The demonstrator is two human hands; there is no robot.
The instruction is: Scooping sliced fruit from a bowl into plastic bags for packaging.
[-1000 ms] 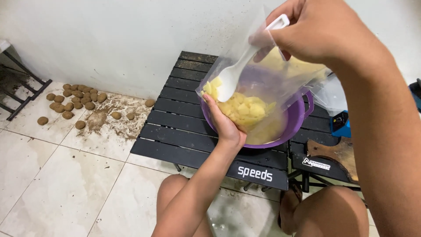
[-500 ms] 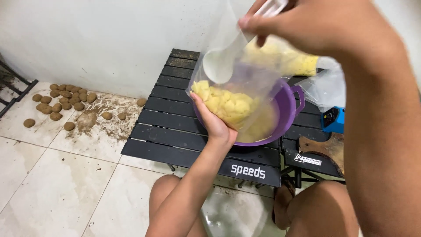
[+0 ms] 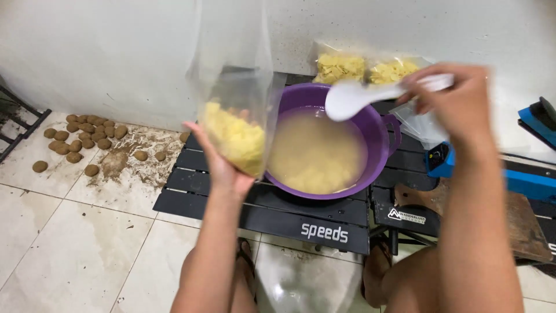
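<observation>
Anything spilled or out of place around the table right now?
Yes. On the tiled floor to the left, brown round lumps lie scattered against the wall, with brown dirt smeared over the tiles beside the black table. The purple basin sits level; nothing looks spilled around it.

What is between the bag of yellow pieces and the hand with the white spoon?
In the head view, the purple bowl of cloudy water lies between the bag and the right hand holding the spoon.

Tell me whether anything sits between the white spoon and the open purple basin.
Nothing visible does. The right hand holds the white spoon directly above the purple basin, apart from the clear bag in the left hand.
</observation>
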